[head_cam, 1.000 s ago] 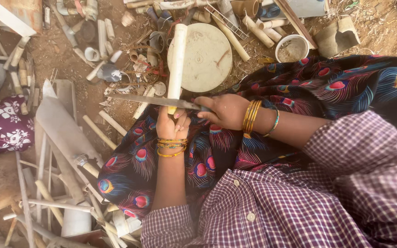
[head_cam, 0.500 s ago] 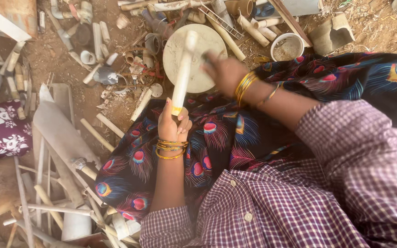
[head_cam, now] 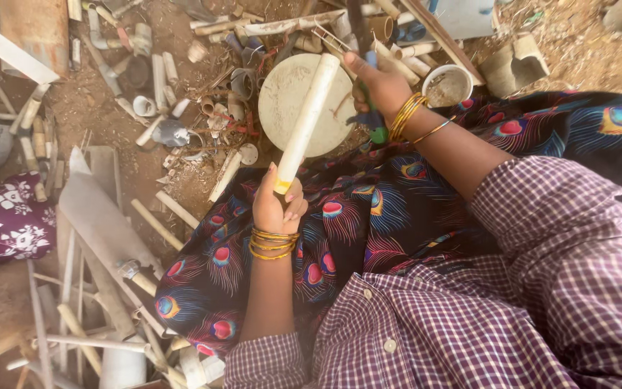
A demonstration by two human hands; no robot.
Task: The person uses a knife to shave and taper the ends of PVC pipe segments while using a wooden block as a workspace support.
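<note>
Over the round wooden block [head_cam: 289, 108], the left hand [head_cam: 278, 209] grips a pale pipe piece [head_cam: 307, 122] with its far end resting there. The right hand [head_cam: 376, 86], fingers closed, has a blade tool [head_cam: 361, 43] raised. Looks mid-chop; the next strike needs careful aim.

Right hand [head_cam: 379, 86] has gone from low and central, just beside the left hand, up and away to the far side of the disc [head_cam: 282, 108]. A second ago it laid the blade [head_cam: 360, 43] flat across the pipe [head_cam: 307, 122] near the left hand's grip; now the blade is off the pipe and stands raised, pointing away, blurred. Pipe is tilted more to the right, its far end over the disc. Left hand [head_cam: 276, 205] sits slightly lower, grip on the pipe's near end unchanged.
</note>
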